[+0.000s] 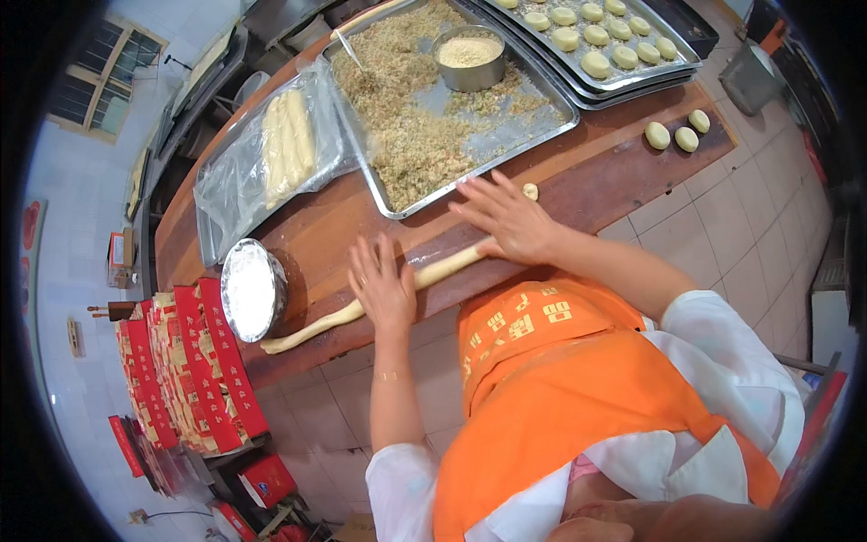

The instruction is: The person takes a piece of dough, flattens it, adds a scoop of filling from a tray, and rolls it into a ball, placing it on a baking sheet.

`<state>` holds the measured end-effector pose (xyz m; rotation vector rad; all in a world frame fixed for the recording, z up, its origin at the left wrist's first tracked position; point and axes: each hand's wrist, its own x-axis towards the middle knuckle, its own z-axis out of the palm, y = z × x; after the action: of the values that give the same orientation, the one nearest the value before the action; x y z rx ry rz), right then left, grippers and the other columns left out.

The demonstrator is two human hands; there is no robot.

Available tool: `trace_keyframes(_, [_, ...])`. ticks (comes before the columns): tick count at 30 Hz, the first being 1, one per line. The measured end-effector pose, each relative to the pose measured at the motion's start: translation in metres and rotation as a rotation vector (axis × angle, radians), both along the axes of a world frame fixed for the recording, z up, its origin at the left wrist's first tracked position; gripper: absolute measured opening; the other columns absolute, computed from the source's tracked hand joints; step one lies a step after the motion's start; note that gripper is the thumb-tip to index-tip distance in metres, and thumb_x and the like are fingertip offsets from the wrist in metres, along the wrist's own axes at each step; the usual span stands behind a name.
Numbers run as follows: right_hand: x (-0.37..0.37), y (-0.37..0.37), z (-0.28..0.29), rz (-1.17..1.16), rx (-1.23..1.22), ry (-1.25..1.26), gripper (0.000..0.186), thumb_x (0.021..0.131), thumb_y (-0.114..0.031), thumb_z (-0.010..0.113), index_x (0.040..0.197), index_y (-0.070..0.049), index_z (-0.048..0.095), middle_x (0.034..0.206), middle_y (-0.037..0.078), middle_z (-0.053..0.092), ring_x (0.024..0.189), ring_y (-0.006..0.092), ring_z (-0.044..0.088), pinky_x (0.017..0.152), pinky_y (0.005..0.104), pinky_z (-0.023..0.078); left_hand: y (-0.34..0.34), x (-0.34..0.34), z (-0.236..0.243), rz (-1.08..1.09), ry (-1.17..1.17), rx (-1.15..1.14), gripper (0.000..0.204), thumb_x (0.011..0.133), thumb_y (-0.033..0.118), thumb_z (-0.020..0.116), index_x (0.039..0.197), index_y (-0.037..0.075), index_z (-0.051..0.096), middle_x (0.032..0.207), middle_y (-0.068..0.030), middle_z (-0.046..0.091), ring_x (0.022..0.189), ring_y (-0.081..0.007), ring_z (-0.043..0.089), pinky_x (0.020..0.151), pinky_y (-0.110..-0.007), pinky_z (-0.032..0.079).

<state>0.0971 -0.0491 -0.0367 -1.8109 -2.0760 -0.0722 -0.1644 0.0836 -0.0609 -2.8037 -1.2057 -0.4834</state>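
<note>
i count one dough rope point(449, 266), three dough rounds point(657, 135) at the table corner point(720, 135) and one crumb-filled bowl point(471, 78).

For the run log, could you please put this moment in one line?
left hand: open, over dough rope; right hand: open, at its right end; ahead: baking tray

Left hand point(386, 294) and right hand point(515, 221) at a pale dough rope point(450, 266) on the wooden table point(334, 242), exact contact unclear.

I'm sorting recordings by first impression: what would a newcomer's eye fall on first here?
Probably the bright orange apron, filling the lower centre-right. Just above and left, the left hand lies across a long pale dough rope, with the right hand at its right end. Beyond, a large metal tray of crumbly mixture spreads across the top.
</note>
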Motion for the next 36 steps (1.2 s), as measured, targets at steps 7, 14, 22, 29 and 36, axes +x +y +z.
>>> trace_keyframes(7, [0.020, -0.070, -0.002, -0.005, -0.076, 0.229, 0.042, 0.087, -0.019, 0.070, 0.125, -0.005, 0.057, 0.125, 0.013, 0.060, 0.120, 0.0306, 0.054, 0.104, 0.0443, 0.040, -0.050, -0.001, 0.029, -0.164, 0.038, -0.094, 0.074, 0.086, 0.036, 0.072, 0.145, 0.002, 0.043, 0.151, -0.0149, 0.044, 0.144, -0.0295, 0.037, 0.118, -0.053, 0.018])
trace_keyframes(14, [0.015, -0.055, 0.018, -0.076, -0.035, 0.729, 0.035, 0.084, -0.017, 0.073, 0.112, -0.001, 0.058, 0.111, 0.017, 0.062, 0.102, 0.0397, 0.059, 0.088, 0.0446, 0.049, -0.087, 0.120, 0.016, -0.443, -0.314, -0.440, 0.051, 0.083, 0.014, 0.074, 0.129, 0.003, 0.054, 0.114, -0.0178, 0.066, 0.107, -0.0378, 0.063, 0.091, -0.048, 0.049])
trace_keyframes(22, [0.025, -0.050, 0.036, 0.001, -0.225, 0.684, 0.038, 0.082, -0.018, 0.075, 0.110, 0.001, 0.058, 0.100, 0.024, 0.064, 0.096, 0.0428, 0.062, 0.084, 0.0448, 0.051, -0.085, 0.128, 0.021, -0.398, -0.128, -0.365, 0.025, 0.085, 0.008, 0.064, 0.108, 0.002, 0.057, 0.094, -0.0180, 0.064, 0.086, -0.0411, 0.065, 0.072, -0.051, 0.051])
trace_keyframes(29, [0.019, -0.050, 0.009, -0.074, -0.108, 0.355, 0.018, 0.084, -0.013, 0.065, 0.094, 0.002, 0.058, 0.097, 0.021, 0.066, 0.089, 0.0410, 0.064, 0.074, 0.0465, 0.052, -0.083, 0.142, 0.011, -0.350, -0.004, -0.135, 0.010, 0.089, 0.013, 0.058, 0.091, 0.005, 0.054, 0.090, -0.0176, 0.062, 0.079, -0.0367, 0.065, 0.070, -0.049, 0.051])
trace_keyframes(36, [0.014, -0.043, 0.001, -0.027, -0.195, 1.018, 0.018, 0.089, -0.018, 0.061, 0.098, -0.003, 0.062, 0.089, 0.013, 0.065, 0.083, 0.0215, 0.063, 0.072, 0.0376, 0.051, -0.057, 0.150, -0.015, -0.269, 0.222, 0.095, 0.017, 0.084, 0.018, 0.065, 0.091, 0.008, 0.053, 0.088, -0.0108, 0.060, 0.076, -0.0274, 0.064, 0.071, -0.037, 0.050])
